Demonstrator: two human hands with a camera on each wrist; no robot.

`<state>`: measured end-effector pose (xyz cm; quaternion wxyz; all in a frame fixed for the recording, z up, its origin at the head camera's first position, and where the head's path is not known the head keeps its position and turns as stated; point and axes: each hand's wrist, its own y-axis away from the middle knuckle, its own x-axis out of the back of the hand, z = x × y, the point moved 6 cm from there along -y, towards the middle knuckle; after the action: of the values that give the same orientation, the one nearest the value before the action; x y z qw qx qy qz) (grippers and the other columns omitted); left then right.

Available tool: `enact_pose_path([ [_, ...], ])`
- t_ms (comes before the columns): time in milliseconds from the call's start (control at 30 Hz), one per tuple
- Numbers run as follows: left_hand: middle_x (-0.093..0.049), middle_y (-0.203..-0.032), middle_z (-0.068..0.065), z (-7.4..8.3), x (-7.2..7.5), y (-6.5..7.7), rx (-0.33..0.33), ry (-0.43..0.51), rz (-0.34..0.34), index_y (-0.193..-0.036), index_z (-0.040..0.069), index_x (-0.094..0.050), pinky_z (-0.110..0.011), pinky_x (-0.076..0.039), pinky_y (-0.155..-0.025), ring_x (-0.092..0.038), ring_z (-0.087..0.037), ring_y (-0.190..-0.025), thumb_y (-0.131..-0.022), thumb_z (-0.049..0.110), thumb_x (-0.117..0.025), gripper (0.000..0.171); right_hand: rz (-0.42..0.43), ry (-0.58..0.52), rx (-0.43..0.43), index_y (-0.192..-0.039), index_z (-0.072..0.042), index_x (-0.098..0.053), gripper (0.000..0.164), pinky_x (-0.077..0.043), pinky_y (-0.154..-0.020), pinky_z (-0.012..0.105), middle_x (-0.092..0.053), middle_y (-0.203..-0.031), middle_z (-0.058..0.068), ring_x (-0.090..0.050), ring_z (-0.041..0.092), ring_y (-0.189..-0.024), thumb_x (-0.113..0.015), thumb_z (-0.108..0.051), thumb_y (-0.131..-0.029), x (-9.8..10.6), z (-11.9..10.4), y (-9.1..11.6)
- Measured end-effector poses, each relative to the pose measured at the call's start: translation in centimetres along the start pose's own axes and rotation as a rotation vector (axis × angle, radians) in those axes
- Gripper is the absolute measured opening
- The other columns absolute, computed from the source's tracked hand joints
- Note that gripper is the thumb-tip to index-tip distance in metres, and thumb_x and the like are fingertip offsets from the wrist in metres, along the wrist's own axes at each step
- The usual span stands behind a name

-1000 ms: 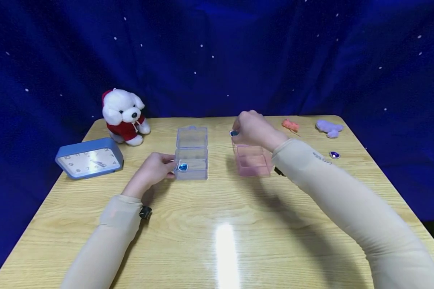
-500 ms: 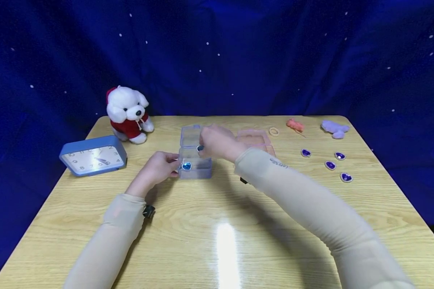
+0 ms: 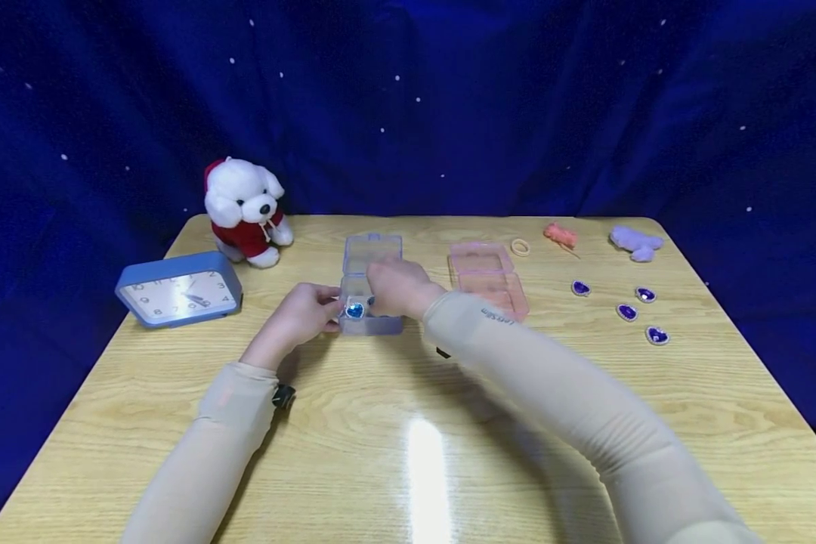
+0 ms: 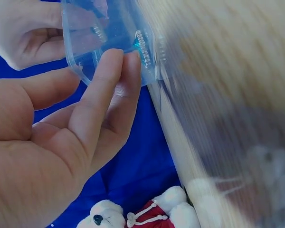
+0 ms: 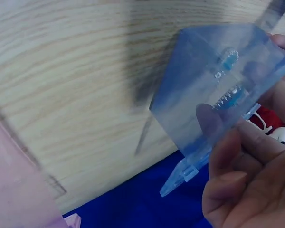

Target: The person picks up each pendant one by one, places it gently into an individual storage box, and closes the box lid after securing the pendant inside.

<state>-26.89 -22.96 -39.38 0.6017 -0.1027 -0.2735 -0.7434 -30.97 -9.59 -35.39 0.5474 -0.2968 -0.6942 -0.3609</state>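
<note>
In the head view, a clear blue compartment box (image 3: 371, 326) stands with its lid raised at the back. A blue heart-shaped rhinestone (image 3: 355, 310) with a beaded silver rim lies in its left part. My left hand (image 3: 304, 313) holds the box's left end, fingertips against its wall. My right hand (image 3: 400, 287) reaches down into the box, pinching a second blue rhinestone (image 5: 230, 97), which shows through the wall in the right wrist view near a fingertip inside. In the left wrist view a bit of blue rhinestone (image 4: 140, 47) shows through the plastic.
An open pink box (image 3: 481, 258) stands to the right, a pale ring (image 3: 520, 247) behind it. Several purple rhinestones (image 3: 627, 312), an orange figure (image 3: 561, 236) and a lilac plush (image 3: 636, 243) lie farther right. A blue clock (image 3: 180, 290) and white plush dog (image 3: 245, 208) are left.
My right hand has moved left from above the pink box, carrying a blue rhinestone, and lowered into the blue box. The left hand stays at the box. The view has shifted slightly.
</note>
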Motion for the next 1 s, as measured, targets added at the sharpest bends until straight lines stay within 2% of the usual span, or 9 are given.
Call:
enact_pose_path([
  [167, -0.058, -0.131, -0.026, 0.5, -0.3, 0.0, -0.010, 0.000, -0.001, -0.143, -0.011, -0.043, -0.034, -0.057, -0.083, -0.069, -0.033, -0.100, -0.105, 0.009, -0.048, 0.043, -0.022, 0.007, -0.017, -0.092, -0.013, -0.058, 0.028, -0.051, -0.062, 0.030, -0.058, -0.088, -0.001, -0.056, 0.015, -0.075, -0.078, -0.030, -0.084, -0.4, 0.3, 0.0],
  [367, -0.057, -0.133, -0.026, 0.5, -0.6, 0.0, -0.006, 0.006, -0.007, -0.143, -0.010, -0.043, -0.034, -0.056, -0.085, -0.069, -0.033, -0.100, -0.105, 0.009, -0.048, 0.043, -0.027, 0.021, -0.010, -0.090, -0.013, -0.061, 0.026, -0.052, -0.063, 0.031, -0.060, -0.085, -0.001, -0.056, 0.014, -0.072, -0.077, -0.032, -0.085, 0.1, 0.5, 0.1],
  [567, -0.056, -0.134, -0.027, 0.1, -0.3, 0.0, 0.003, 0.001, -0.013, -0.145, -0.009, -0.041, -0.034, -0.056, -0.086, -0.068, -0.033, -0.103, -0.105, 0.010, -0.048, 0.045, 0.006, -0.007, 0.006, -0.092, -0.010, -0.071, 0.021, -0.050, -0.065, 0.030, -0.066, -0.088, -0.003, -0.055, 0.012, -0.071, -0.073, -0.030, -0.090, 3.6, 1.9, 1.7],
  [600, -0.056, -0.134, -0.027, 0.0, -0.2, 0.0, 0.005, -0.001, -0.011, -0.145, -0.009, -0.040, -0.034, -0.056, -0.087, -0.068, -0.033, -0.104, -0.105, 0.010, -0.048, 0.045, 0.026, -0.009, 0.008, -0.086, -0.009, -0.071, 0.020, -0.048, -0.062, 0.030, -0.064, -0.084, -0.002, -0.053, 0.013, -0.068, -0.072, -0.029, -0.090, 4.5, 2.5, 2.1],
  [700, -0.055, -0.135, -0.027, 0.2, -0.2, 0.0, 0.001, -0.017, -0.016, -0.146, -0.009, -0.039, -0.035, -0.055, -0.088, -0.067, -0.033, -0.104, -0.105, 0.010, -0.047, 0.046, 0.099, -0.015, -0.017, -0.076, -0.011, -0.069, 0.023, -0.046, -0.061, 0.034, -0.060, -0.077, -0.001, -0.051, 0.015, -0.067, -0.070, -0.029, -0.091, 7.6, 5.1, 4.2],
  [733, -0.055, -0.135, -0.027, 0.2, -0.2, 0.1, 0.001, -0.023, -0.019, -0.146, -0.009, -0.039, -0.036, -0.055, -0.088, -0.068, -0.032, -0.104, -0.106, 0.011, -0.047, 0.046, 0.131, -0.018, -0.032, -0.078, -0.013, -0.072, 0.020, -0.049, -0.065, 0.036, -0.064, -0.080, -0.002, -0.055, 0.016, -0.071, -0.070, -0.028, -0.091, 8.6, 6.2, 5.1],
  [800, -0.055, -0.135, -0.027, 0.3, -0.2, 0.2, -0.002, -0.040, -0.023, -0.146, -0.009, -0.039, -0.037, -0.054, -0.090, -0.068, -0.031, -0.103, -0.106, 0.012, -0.047, 0.046, 0.173, -0.007, -0.059, -0.071, -0.011, -0.066, 0.025, -0.045, -0.062, 0.040, -0.057, -0.070, 0.001, -0.051, 0.020, -0.068, -0.067, -0.027, -0.091, 10.2, 8.7, 6.7],
  [900, -0.060, -0.128, -0.028, 0.8, 0.3, 0.7, -0.032, -0.096, -0.006, -0.146, -0.009, -0.039, -0.039, -0.054, -0.090, -0.069, -0.030, -0.098, -0.106, 0.017, -0.046, 0.049, 0.213, -0.019, -0.097, -0.089, -0.009, -0.077, 0.019, -0.052, -0.076, 0.046, -0.071, -0.085, 0.005, -0.065, 0.026, -0.081, -0.065, -0.024, -0.093, 11.9, 12.6, 9.5],
  [1000, -0.063, -0.122, -0.026, 2.4, 1.4, 1.8, -0.093, -0.171, 0.077, -0.146, -0.006, -0.041, -0.036, -0.055, -0.083, -0.069, -0.029, -0.093, -0.106, 0.023, -0.046, 0.050, 0.223, -0.040, -0.147, -0.098, -0.005, -0.078, 0.023, -0.052, -0.082, 0.047, -0.074, -0.092, 0.009, -0.067, 0.028, -0.087, -0.063, -0.022, -0.094, 12.5, 16.7, 12.1],
])
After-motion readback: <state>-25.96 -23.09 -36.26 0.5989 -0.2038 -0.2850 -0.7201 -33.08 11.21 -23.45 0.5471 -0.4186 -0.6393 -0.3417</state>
